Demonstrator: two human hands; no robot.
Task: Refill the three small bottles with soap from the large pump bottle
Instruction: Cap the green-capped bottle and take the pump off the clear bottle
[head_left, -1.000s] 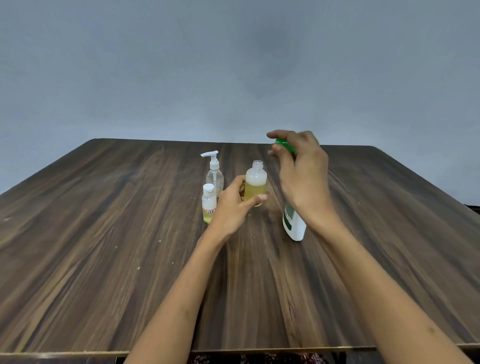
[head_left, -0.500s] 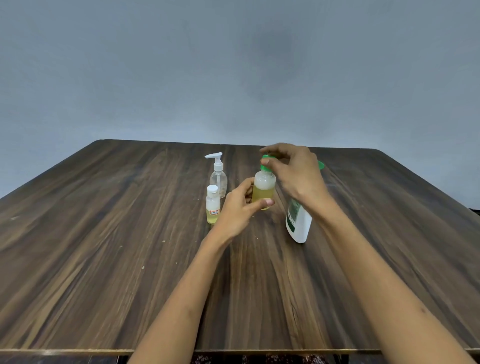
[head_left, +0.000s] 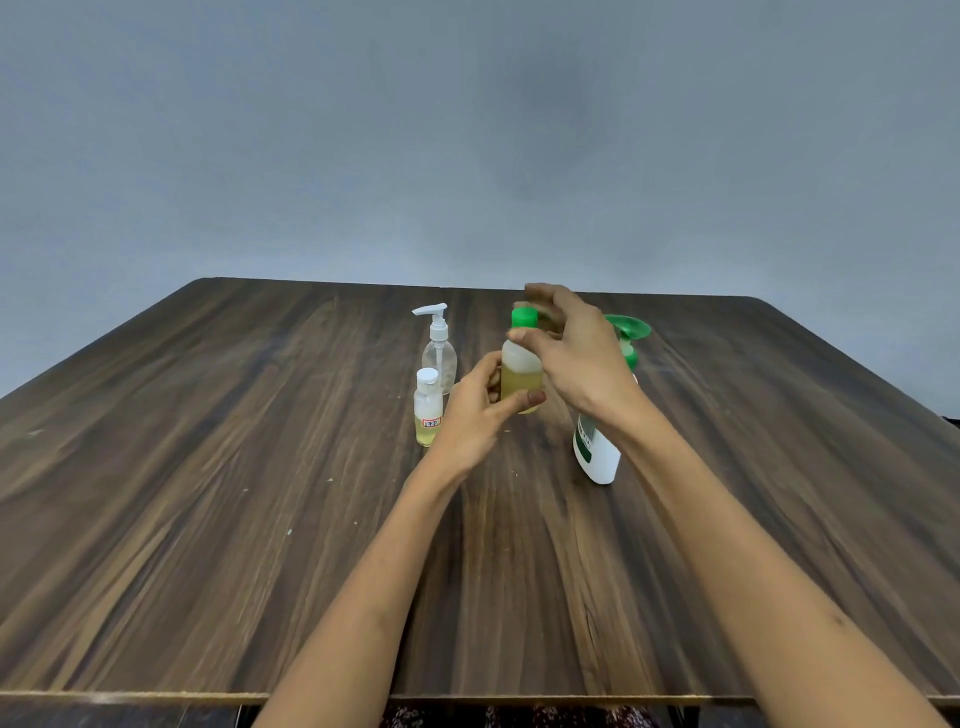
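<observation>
My left hand (head_left: 475, 415) grips a small bottle (head_left: 521, 376) half full of yellow soap, standing mid-table. A green cap (head_left: 523, 317) sits on its neck. My right hand (head_left: 576, 358) curls around that cap, thumb at its lower edge, fingers blurred behind it. The large white pump bottle (head_left: 597, 457) with its green pump head (head_left: 627, 328) stands just right, partly hidden by my right wrist. A small white-capped bottle (head_left: 428, 410) with a little yellow soap stands to the left. Behind it is a clear bottle with a white pump (head_left: 439, 353).
The dark wooden table (head_left: 208, 467) runs to a far edge against a plain grey wall. Its near edge lies under my forearms. All the bottles stand clustered around the middle of the table.
My right hand brought the green cap down from above the pump bottle onto the small bottle's neck. My left hand kept hold of that bottle.
</observation>
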